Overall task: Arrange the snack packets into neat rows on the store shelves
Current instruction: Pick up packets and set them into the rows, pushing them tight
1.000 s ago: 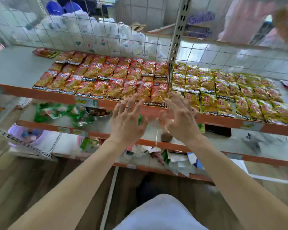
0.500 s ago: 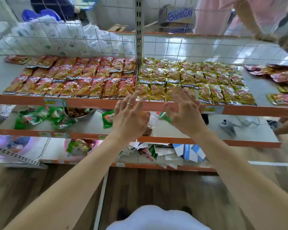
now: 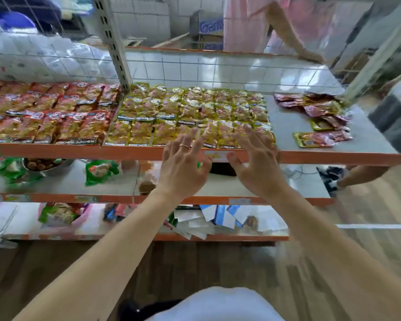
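Red snack packets (image 3: 56, 112) lie in neat rows on the left of the top shelf (image 3: 333, 157). Yellow snack packets (image 3: 183, 112) fill rows beside them, right of the upright post (image 3: 111, 42). A loose heap of pink-red packets (image 3: 315, 110) lies at the shelf's right end. My left hand (image 3: 183, 165), with a ring, and my right hand (image 3: 255, 163) hover with fingers spread at the shelf's front edge. Their fingertips reach over the front row of yellow packets. Neither hand holds anything.
Green packets (image 3: 100, 170) and a metal bowl (image 3: 44, 164) sit on the middle shelf. Papers and packets (image 3: 206, 221) clutter the lowest shelf. Wire mesh (image 3: 195, 68) backs the top shelf. A person in pink (image 3: 276, 24) stands behind it; another person's arm (image 3: 366, 174) is at right.
My view and both hands have shifted right along the shelf, from the red packets' edge to the right part of the yellow rows. The hands stay spread and hold nothing.
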The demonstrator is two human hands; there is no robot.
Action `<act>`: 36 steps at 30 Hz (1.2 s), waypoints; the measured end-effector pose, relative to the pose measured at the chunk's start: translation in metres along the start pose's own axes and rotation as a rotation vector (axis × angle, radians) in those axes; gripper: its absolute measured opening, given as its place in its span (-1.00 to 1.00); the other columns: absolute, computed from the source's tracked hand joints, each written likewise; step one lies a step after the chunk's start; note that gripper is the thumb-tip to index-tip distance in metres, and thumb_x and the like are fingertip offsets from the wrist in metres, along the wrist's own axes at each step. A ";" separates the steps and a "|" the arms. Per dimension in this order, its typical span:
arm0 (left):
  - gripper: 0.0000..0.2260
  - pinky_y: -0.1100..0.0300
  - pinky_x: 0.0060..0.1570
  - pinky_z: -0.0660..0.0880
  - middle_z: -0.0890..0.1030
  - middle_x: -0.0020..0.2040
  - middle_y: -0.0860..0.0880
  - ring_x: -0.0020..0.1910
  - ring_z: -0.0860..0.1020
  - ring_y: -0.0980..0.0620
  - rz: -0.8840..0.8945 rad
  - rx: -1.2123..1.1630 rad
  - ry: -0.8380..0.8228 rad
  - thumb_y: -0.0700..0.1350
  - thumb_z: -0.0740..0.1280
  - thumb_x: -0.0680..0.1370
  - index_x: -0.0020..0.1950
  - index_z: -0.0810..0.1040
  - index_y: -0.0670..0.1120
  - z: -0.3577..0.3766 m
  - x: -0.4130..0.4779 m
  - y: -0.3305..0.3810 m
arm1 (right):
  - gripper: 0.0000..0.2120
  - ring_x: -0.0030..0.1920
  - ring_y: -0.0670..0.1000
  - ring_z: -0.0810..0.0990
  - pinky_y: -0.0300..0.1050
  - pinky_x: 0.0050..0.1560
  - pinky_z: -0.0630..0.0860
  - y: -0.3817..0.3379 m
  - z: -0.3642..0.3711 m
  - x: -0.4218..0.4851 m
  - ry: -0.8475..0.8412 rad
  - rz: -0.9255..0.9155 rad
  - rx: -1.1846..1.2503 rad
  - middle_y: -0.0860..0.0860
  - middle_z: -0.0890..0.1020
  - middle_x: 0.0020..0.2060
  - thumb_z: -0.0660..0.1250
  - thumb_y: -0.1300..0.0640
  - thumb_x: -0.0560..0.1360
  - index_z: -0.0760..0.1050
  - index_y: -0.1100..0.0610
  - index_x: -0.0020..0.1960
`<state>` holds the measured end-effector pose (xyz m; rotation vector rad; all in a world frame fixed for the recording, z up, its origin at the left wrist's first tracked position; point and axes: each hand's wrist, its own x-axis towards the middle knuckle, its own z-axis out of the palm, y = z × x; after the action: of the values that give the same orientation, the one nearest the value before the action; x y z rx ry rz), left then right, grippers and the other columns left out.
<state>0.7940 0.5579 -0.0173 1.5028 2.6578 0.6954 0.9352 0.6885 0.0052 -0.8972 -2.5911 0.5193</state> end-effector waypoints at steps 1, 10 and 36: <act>-0.47 -0.09 0.53 -0.01 0.14 0.63 0.00 0.57 0.11 -0.11 0.009 -0.003 0.004 0.10 0.21 0.64 0.59 0.23 0.03 0.003 0.003 0.010 | -0.46 0.59 0.06 0.08 0.23 0.49 0.03 0.008 -0.005 0.000 0.002 0.004 -0.005 -0.06 0.20 0.58 0.21 -0.21 0.57 0.34 -0.09 0.51; -0.44 -0.13 0.52 0.03 0.21 0.61 0.00 0.57 0.16 -0.10 0.046 -0.010 -0.017 0.18 0.09 0.58 0.56 0.29 0.03 0.030 0.027 0.046 | -0.42 0.58 0.03 0.11 0.23 0.44 0.09 0.054 -0.016 0.009 -0.011 0.031 0.010 -0.04 0.26 0.56 0.15 -0.25 0.50 0.36 -0.12 0.49; -0.51 -0.07 0.47 0.21 0.47 0.47 -0.05 0.43 0.44 -0.03 0.089 0.145 -0.025 0.09 0.06 0.63 0.42 0.53 -0.10 0.086 0.091 -0.022 | -0.51 0.59 0.00 -0.08 0.22 0.45 -0.05 0.051 0.066 0.100 -0.400 0.014 -0.169 -0.22 0.10 0.59 0.06 -0.24 0.63 0.23 -0.19 0.54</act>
<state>0.7464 0.6546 -0.0840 1.6610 2.6895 0.4925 0.8590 0.7752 -0.0545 -0.9457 -3.0305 0.5354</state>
